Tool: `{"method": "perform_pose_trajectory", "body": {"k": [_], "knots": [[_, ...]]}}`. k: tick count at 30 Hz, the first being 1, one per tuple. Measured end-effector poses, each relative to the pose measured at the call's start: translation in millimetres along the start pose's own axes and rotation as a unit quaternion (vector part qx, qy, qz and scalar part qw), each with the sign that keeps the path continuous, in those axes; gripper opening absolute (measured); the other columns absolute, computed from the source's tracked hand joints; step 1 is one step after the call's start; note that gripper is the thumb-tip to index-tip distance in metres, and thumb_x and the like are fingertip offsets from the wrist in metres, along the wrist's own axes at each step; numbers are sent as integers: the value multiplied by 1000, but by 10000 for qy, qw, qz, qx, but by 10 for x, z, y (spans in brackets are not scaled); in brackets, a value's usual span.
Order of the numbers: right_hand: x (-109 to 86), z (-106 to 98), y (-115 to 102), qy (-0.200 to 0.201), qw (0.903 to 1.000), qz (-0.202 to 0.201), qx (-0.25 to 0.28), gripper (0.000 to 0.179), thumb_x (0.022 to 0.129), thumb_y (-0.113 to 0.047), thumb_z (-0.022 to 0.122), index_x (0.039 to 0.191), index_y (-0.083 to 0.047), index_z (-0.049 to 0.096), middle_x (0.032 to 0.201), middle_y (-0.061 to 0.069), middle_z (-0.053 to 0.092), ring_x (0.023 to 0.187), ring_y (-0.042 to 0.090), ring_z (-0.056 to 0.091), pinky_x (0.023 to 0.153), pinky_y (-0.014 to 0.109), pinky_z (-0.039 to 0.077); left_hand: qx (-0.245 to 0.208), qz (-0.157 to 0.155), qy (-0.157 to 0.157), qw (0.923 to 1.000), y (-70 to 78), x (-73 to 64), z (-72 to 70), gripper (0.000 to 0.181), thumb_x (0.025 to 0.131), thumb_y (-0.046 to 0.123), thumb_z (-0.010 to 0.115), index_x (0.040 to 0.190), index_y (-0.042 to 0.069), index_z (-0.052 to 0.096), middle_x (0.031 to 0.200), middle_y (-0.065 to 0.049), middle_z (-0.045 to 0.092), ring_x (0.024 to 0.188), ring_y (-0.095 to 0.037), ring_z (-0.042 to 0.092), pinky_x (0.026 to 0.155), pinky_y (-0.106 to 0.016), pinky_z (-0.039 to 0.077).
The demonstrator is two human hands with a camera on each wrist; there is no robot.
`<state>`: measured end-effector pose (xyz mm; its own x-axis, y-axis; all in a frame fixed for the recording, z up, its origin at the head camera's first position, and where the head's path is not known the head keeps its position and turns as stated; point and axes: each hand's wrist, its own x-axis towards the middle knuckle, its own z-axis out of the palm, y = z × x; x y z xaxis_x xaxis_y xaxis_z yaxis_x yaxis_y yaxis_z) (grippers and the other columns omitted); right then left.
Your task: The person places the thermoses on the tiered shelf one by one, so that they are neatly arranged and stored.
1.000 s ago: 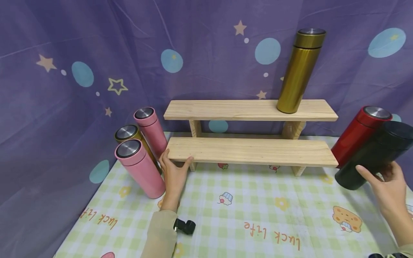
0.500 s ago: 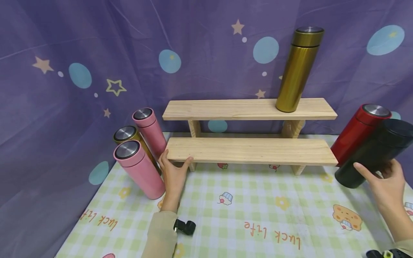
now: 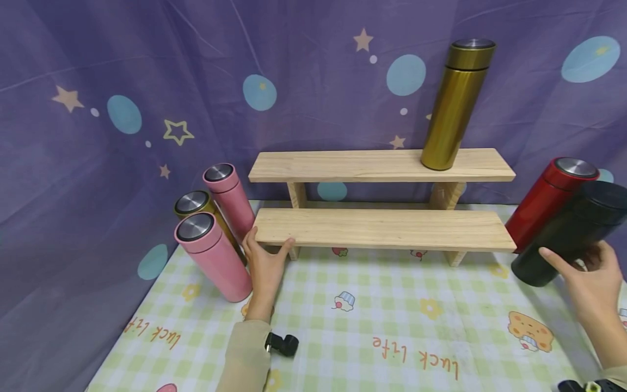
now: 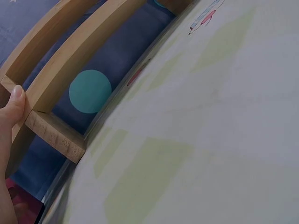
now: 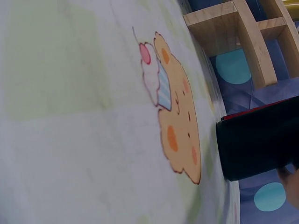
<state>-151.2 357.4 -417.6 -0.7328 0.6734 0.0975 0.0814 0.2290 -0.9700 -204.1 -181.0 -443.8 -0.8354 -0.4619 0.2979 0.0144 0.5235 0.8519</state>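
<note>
Right grip (image 3: 595,283) holds the black bottle (image 3: 563,239); only head view shows its top (image 3: 608,195).

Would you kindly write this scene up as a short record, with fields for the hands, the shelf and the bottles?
left hand: the left hand grips the left end of the lower board
right hand: the right hand holds a black bottle
upper board: the upper board bears a tall gold bottle
left of shelf: front pink bottle, rear pink bottle, second gold bottle
right of shelf: red bottle, partly hidden by the black one
surface: checked tablecloth
</note>
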Motion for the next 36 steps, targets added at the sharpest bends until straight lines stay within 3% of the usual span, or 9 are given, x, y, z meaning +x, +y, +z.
{"method": "perform_pose_trajectory", "body": {"k": [6,15,25,36], "knots": [[-11,5,-58,35,9995,-221,218,60,82,-3,78,129,-29,51,108,-18,51,103,-3,48,81,4,37,47,26,14,10000,9,9,-5,100,79,50,80,150,6,26,150,-15,27,134,-35,35,105,-50,34],[-2,4,-116,171,9971,-376,643,56,81,6,75,124,-26,56,106,-15,55,98,-1,49,79,5,37,26,92,45,9999,12,17,-3,99,79,50,81,150,6,27,150,-15,28,135,-34,35,106,-50,33],[-103,-31,-216,43,9985,-540,127,61,86,-2,74,138,-26,52,114,-19,54,107,-1,48,91,4,36,12,-10,7,10000,8,8,-7,100,78,51,81,150,6,27,150,-14,28,135,-35,35,106,-50,33],[-263,-8,-368,-100,9965,-796,224,61,86,5,71,138,-23,52,113,-16,53,106,1,48,92,6,36,18,-67,-26,10000,7,-5,-9,100,78,52,81,150,7,27,150,-15,27,134,-35,36,106,-50,33]]}}
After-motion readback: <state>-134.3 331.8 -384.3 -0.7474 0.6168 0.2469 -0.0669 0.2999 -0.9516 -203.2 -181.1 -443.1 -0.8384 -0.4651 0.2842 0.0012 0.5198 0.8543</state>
